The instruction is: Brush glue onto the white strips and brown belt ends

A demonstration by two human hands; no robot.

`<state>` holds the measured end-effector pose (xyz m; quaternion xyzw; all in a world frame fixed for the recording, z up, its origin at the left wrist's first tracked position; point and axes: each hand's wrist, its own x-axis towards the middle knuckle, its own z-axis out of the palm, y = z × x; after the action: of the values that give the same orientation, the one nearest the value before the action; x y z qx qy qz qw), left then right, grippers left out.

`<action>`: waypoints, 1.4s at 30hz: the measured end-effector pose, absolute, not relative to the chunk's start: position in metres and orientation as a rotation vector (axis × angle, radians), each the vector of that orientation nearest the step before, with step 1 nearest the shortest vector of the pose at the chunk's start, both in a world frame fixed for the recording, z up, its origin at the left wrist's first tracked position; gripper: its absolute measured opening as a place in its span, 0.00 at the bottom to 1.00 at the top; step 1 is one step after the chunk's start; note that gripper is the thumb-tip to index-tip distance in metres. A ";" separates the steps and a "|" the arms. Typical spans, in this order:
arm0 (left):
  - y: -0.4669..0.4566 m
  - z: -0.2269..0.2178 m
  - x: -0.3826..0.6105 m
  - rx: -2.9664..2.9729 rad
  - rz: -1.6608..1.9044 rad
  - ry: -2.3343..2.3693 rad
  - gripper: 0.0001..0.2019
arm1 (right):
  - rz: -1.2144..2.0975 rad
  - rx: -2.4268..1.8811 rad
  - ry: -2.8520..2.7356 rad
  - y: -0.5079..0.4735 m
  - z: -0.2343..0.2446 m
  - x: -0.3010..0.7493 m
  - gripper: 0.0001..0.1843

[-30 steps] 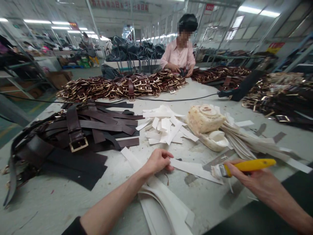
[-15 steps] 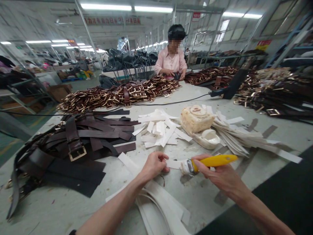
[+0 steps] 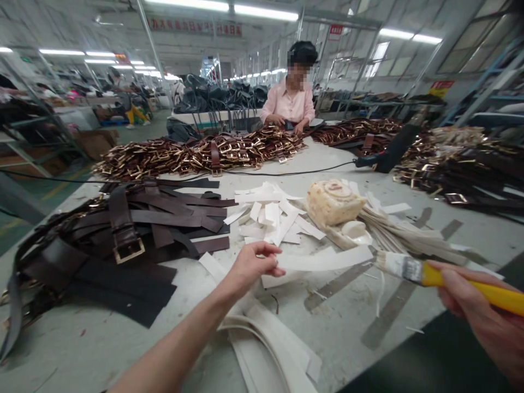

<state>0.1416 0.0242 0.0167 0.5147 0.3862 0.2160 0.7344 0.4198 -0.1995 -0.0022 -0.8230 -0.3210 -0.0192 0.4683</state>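
Note:
My left hand [image 3: 254, 266] pinches one end of a long white strip [image 3: 327, 260] and holds it just above the table. My right hand [image 3: 478, 308] grips a yellow-handled brush [image 3: 429, 274] off to the right, its white bristles near the strip's far end but apart from it. A heap of short white strips [image 3: 272, 213] lies behind the left hand. A glue-caked container [image 3: 333, 202] stands beside that heap. More long white strips [image 3: 266, 341] lie under my left forearm.
Dark brown belts with gold buckles [image 3: 126, 229] lie at the left. Long piles of buckled belts [image 3: 204, 153] cross the far table, with more at the right [image 3: 454, 158]. A black cable [image 3: 295, 172] runs across. A person in a pink shirt [image 3: 291, 101] works opposite.
The brush has moved right, away from the left hand and off the strip. The left hand has lifted the strip's end a little.

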 end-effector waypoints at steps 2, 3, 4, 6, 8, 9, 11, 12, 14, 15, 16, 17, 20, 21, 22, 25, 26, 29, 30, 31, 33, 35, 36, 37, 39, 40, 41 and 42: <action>0.031 0.032 0.138 1.076 0.504 0.842 0.09 | -0.079 -2.033 -0.788 -0.190 0.006 0.400 0.16; 0.036 0.038 0.138 1.058 0.524 0.847 0.09 | -0.087 -2.027 -0.828 -0.185 0.010 0.390 0.16; 0.040 0.044 0.137 1.047 0.544 0.855 0.09 | -0.085 -1.999 -0.884 -0.179 0.014 0.381 0.16; 0.047 0.054 0.136 1.036 0.568 0.866 0.09 | -0.071 -1.928 -0.941 -0.168 0.019 0.366 0.17; 0.050 0.060 0.133 1.015 0.571 0.856 0.08 | -0.024 -1.853 -0.910 -0.158 0.018 0.354 0.18; 0.050 0.061 0.132 0.998 0.566 0.841 0.08 | 0.030 -1.798 -0.904 -0.152 0.017 0.349 0.19; 0.047 0.061 0.128 0.953 0.550 0.809 0.08 | 0.159 -1.658 -0.936 -0.139 0.012 0.340 0.19; 0.044 0.060 0.126 0.930 0.540 0.798 0.08 | 0.223 -1.582 -0.968 -0.132 0.009 0.334 0.18; 0.037 0.057 0.124 0.893 0.509 0.784 0.08 | 0.334 -1.477 -1.020 -0.116 0.007 0.321 0.19; 0.034 0.055 0.123 0.882 0.490 0.781 0.08 | 0.380 -1.447 -1.028 -0.109 0.007 0.314 0.21; 0.030 0.054 0.123 0.878 0.469 0.779 0.08 | 0.420 -1.418 -1.023 -0.102 0.008 0.307 0.24; 0.027 0.053 0.123 0.879 0.451 0.776 0.09 | 0.462 -1.395 -1.011 -0.096 0.009 0.301 0.26; 0.023 0.054 0.122 0.908 0.427 0.765 0.08 | 0.533 -1.377 -1.004 -0.086 0.010 0.291 0.23; 0.024 0.056 0.122 0.924 0.438 0.769 0.08 | 0.538 -1.399 -1.027 -0.085 0.009 0.292 0.20; 0.027 0.060 0.122 0.943 0.459 0.778 0.08 | 0.525 -1.420 -1.048 -0.086 0.007 0.294 0.18; 0.051 0.071 0.124 1.025 0.558 0.837 0.08 | 0.502 -1.489 -1.087 -0.095 -0.002 0.310 0.17; 0.063 0.075 0.125 1.069 0.595 0.858 0.08 | 0.494 -1.510 -1.074 -0.099 -0.005 0.315 0.17; 0.103 0.075 0.129 1.384 0.692 0.953 0.12 | 0.439 -1.576 -0.956 -0.114 -0.007 0.328 0.18; 0.112 0.072 0.130 1.556 0.738 0.994 0.14 | 0.418 -1.581 -0.898 -0.118 -0.006 0.331 0.19; 0.117 0.067 0.130 1.732 0.793 1.032 0.17 | 0.409 -1.567 -0.847 -0.122 -0.004 0.332 0.20; 0.112 0.054 0.129 1.977 0.888 1.059 0.23 | 0.416 -1.500 -0.767 -0.128 -0.001 0.331 0.21; 0.088 0.041 0.127 1.935 0.775 0.989 0.22 | 0.426 -1.420 -0.733 -0.130 0.000 0.327 0.21; 0.071 0.034 0.127 1.813 0.624 0.922 0.19 | 0.424 -1.395 -0.730 -0.129 -0.001 0.325 0.21; 0.053 0.029 0.127 1.635 0.424 0.850 0.18 | 0.420 -1.380 -0.730 -0.128 -0.002 0.322 0.21; 0.023 0.020 0.130 1.373 0.216 0.749 0.15 | 0.421 -1.369 -0.749 -0.125 -0.006 0.316 0.21; 0.012 0.017 0.132 1.294 0.182 0.732 0.12 | 0.429 -1.380 -0.771 -0.123 -0.008 0.314 0.20; 0.005 0.013 0.133 1.257 0.194 0.736 0.09 | 0.445 -1.413 -0.801 -0.123 -0.010 0.313 0.20; 0.002 0.010 0.135 1.250 0.226 0.758 0.07 | 0.445 -1.461 -0.829 -0.124 -0.011 0.314 0.19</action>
<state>0.1350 0.0021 0.0100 0.5694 0.3452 0.1031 0.7389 0.3138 -0.1238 -0.0107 -0.6419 -0.3643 0.1955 0.6457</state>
